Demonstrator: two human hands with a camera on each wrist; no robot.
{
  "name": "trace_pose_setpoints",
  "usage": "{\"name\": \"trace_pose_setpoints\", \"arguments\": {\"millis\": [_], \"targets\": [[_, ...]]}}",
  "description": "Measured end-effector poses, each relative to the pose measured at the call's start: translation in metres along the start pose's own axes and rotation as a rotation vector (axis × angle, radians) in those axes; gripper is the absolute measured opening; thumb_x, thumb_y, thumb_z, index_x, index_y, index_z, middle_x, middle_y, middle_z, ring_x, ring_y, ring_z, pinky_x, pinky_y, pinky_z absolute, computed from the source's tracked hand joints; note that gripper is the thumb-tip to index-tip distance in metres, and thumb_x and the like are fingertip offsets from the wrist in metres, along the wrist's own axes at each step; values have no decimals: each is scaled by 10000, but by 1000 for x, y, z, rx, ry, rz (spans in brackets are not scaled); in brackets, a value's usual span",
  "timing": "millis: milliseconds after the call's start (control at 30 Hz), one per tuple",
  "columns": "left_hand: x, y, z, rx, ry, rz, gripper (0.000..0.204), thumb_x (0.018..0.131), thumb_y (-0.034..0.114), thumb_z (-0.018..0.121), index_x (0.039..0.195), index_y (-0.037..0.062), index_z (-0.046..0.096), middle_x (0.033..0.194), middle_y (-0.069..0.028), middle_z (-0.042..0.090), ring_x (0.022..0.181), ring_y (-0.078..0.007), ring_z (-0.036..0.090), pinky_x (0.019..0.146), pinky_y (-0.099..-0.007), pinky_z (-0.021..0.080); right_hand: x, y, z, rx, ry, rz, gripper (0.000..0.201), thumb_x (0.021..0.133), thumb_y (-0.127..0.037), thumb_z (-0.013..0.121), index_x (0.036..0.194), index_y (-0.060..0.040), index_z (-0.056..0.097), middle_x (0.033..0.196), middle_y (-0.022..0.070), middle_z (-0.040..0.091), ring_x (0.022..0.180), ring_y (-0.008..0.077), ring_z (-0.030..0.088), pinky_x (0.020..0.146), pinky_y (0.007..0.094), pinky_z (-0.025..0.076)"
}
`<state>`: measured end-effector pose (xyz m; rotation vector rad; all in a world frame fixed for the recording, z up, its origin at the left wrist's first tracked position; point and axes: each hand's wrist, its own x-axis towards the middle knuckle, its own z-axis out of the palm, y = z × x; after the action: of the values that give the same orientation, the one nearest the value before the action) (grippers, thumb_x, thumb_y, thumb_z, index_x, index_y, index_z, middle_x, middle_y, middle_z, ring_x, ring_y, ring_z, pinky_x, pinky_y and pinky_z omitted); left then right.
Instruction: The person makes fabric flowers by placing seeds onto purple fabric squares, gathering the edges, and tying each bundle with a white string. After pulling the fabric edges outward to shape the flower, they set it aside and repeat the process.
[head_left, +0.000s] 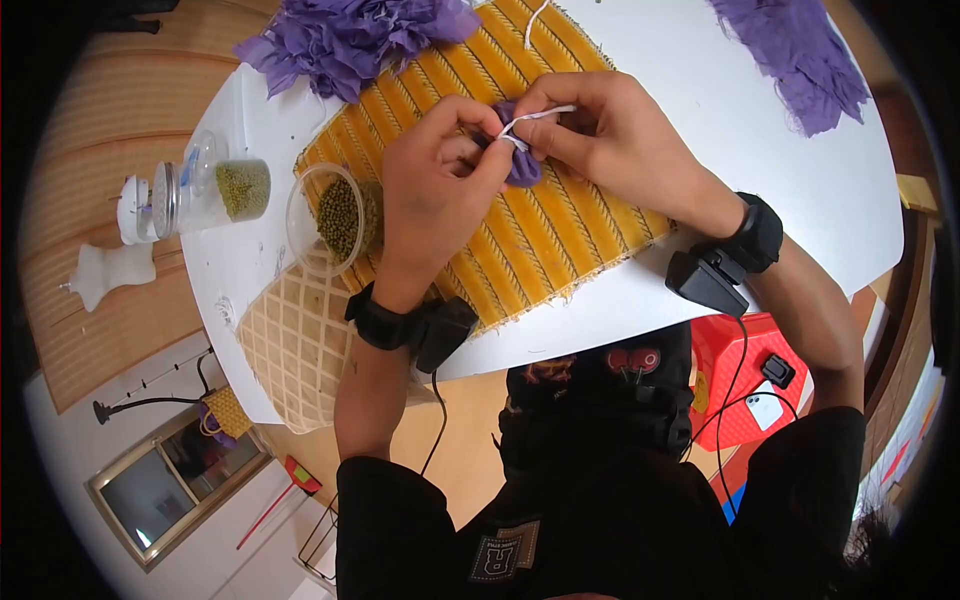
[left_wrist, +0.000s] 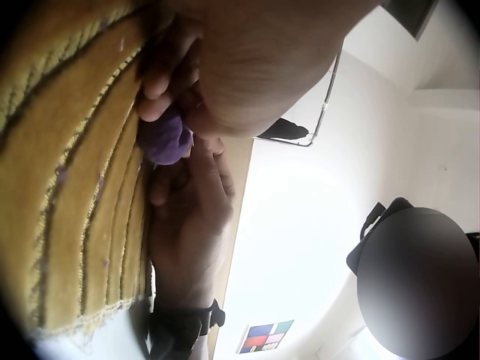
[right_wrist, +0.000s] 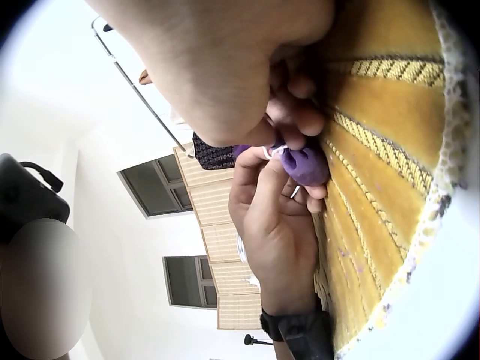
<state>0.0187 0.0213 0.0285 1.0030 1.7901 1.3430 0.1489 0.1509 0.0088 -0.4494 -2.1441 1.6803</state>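
A small purple cloth pouch [head_left: 523, 172] sits over the striped yellow cloth, with white string [head_left: 556, 110] wound at its gathered neck. From the left, my left hand [head_left: 430, 190] pinches the string at the neck between thumb and forefinger. My right hand [head_left: 630, 140] grips the string from the other side, and a loose end sticks out past its fingers. Seen from the left wrist, the pouch [left_wrist: 166, 141] is a rounded bundle below the fingertips. In the right wrist view, the white loop shows at the top of the pouch [right_wrist: 307, 166]; the knot itself is partly hidden by fingers.
Beside my left forearm stands a clear cup [head_left: 325, 225] of green beans; a jar [head_left: 243, 190] of similar beans lies farther left. Crumpled purple cloth [head_left: 360, 40] lies at the back, more purple cloth [head_left: 795, 60] at far right. The yellow cloth [head_left: 570, 240] covers the table's middle.
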Motion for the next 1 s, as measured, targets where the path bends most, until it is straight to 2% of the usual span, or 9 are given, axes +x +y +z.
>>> {"name": "trace_pose_setpoints", "arguments": {"millis": [200,433,600,833,1000], "targets": [[3,-10,0,-52,-5,131,92,843,-69,567,903,1,566,749,-4,612,660,-33,605,563,-165,452,0,0,-1,-15,-22,13,183,846,-126,617,971,-19,698,706,103,653,581,143,571,566,285,452],[4,-12,-3,23,2,126,113,850,-71,551,931,-19,610,773,-3,609,670,-37,608,578,-166,458,-1,1,1,-54,-5,-19,209,858,-163,599,973,-19,698,695,104,648,565,155,572,563,290,452],[2,-4,-3,0,-16,20,89,866,-24,614,953,-37,624,778,-24,661,685,-42,622,595,-162,474,0,0,0,-65,61,39,219,872,-171,580,971,-11,691,691,106,647,565,155,583,574,294,464],[1,-4,-7,11,-12,16,118,839,2,681,937,-31,623,799,-47,692,714,-61,650,624,-155,492,-1,-2,-1,-3,72,83,218,886,-160,573,964,9,687,649,108,640,506,140,603,531,273,473],[3,-5,-11,-66,-57,-3,113,830,-8,691,904,-33,609,825,-62,689,758,-71,658,691,-158,516,-1,0,1,-7,107,60,220,885,-154,574,971,13,688,634,100,639,493,128,600,522,264,474]]}}
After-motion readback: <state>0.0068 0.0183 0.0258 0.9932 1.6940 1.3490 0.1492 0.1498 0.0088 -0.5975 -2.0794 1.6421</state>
